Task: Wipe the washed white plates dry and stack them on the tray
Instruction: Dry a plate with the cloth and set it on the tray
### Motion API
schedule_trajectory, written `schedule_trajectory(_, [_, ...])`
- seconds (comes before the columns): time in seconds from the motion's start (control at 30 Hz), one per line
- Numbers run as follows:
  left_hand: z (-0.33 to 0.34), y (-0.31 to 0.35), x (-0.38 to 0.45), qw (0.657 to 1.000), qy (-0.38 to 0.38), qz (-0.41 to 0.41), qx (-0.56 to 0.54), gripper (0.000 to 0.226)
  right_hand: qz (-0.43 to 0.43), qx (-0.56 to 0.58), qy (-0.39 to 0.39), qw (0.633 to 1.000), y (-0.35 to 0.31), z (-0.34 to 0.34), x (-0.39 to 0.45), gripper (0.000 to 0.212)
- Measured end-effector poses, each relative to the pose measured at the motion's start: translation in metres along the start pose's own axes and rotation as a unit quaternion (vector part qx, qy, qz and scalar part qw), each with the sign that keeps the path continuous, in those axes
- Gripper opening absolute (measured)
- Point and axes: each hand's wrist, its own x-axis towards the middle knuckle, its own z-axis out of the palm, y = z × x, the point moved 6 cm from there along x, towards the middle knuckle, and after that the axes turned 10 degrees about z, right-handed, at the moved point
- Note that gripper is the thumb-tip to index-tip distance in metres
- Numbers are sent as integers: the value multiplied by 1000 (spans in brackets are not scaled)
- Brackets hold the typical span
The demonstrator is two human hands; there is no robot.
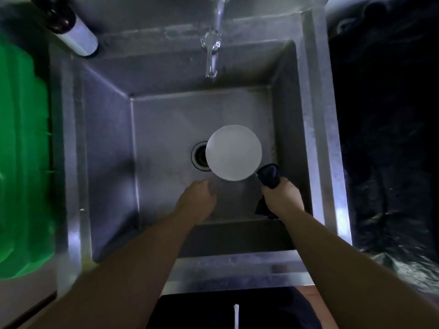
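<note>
White plate point(234, 152) lying flat on the floor of the steel sink point(107, 143), toward the right wall and a little nearer the front edge than the back, overlapping the right side of the round drain point(199, 156). Whether one plate or several stacked, impossible to tell from above.

Right hand point(283, 197) hanging just beside the plate's front right rim, fingers curling tightly round a dark cloth point(269, 175), one bunch sticking up past the knuckles and another trailing below the wrist. Cloth sitting close against the plate's edge; touching or not, unclear.

Left hand point(197, 200) hovering over the sink floor just in front of the plate, apart from it, fingers bending loosely inward and gripping nothing.

Tap point(212, 55) reaching out from the back edge over the basin, spout pointing down toward the middle.

Bottle point(76, 35) with a pale body and dark top lying tilted at the sink's back left corner. Green plastic container point(21, 162) filling the space beyond the left rim. Dark, mottled surface point(384, 150) stretching beyond the right rim, dimly lit and hard to read.

Steel front ledge running below both forearms, dark clothing point(232, 309) showing beneath it.
</note>
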Motion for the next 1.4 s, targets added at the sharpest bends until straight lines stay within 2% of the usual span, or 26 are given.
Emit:
schedule_trajectory(0.27, [24,-14,59,978,58,-86,-180,36,43,10,-5,999,3,25,58,9])
schedule_trajectory(0.33, [31,-23,73,947,82,-128,-284,36,53,17,-3,998,3,29,67,8])
schedule_trajectory(0.43, [57,-58,104,882,133,-185,-412,40,54,33,2,998,4,36,79,10])
schedule_trajectory(0.63, [58,-49,109,811,186,-201,-517,8,48,55,16,997,7,42,85,6])
schedule_trajectory(0.77, [55,-58,113,830,213,-227,-463,27,57,51,28,997,9,45,87,6])
schedule_trajectory(0.9, [55,-63,120,844,197,-224,-446,18,69,53,31,996,11,47,86,11])
schedule_trajectory(1.0, [56,-67,124,852,198,-213,-435,7,74,64,31,995,13,49,84,30])
schedule_trajectory(1.07, [58,-70,125,855,194,-207,-433,11,77,70,34,994,14,49,84,34])
schedule_trajectory(1.27, [55,-63,118,858,212,-193,-427,8,90,71,33,993,17,48,80,34])
schedule_trajectory(1.4, [54,-60,108,860,201,-188,-430,8,102,69,18,992,22,46,77,15])
